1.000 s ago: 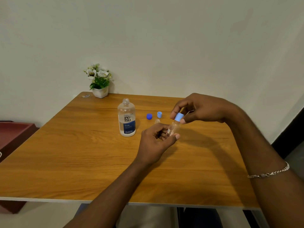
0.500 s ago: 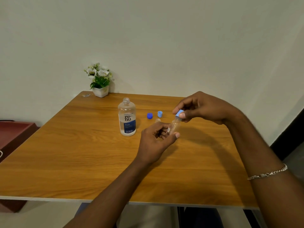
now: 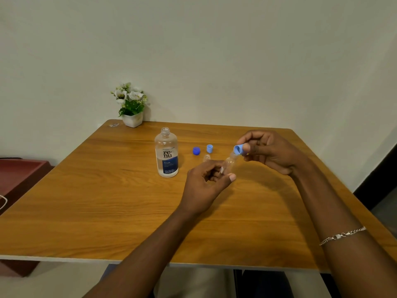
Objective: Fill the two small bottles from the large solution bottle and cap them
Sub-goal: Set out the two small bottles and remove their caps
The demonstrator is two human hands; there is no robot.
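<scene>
Flowers in a white pot (image 3: 132, 119) sat at the far left corner of the surface (image 3: 96, 207), clear of the work. To their right the large solution bottle (image 3: 166, 153) stood upright with its neck open, ready for pouring. Its dark blue cap (image 3: 196, 151) lay just beside a loose pale blue cap (image 3: 209, 148). A second small bottle (image 3: 206, 157) stood uncapped, half hidden behind the left hand (image 3: 204, 186). That hand pinched the lower end of a clear small bottle (image 3: 228, 164) above the surface, tilting it rightward so its neck met the other hand. The right hand (image 3: 272, 153) pinched the held cap (image 3: 238, 149) at that neck, probably to turn it; whether it sat on the threads or just off them was hard to tell.
</scene>
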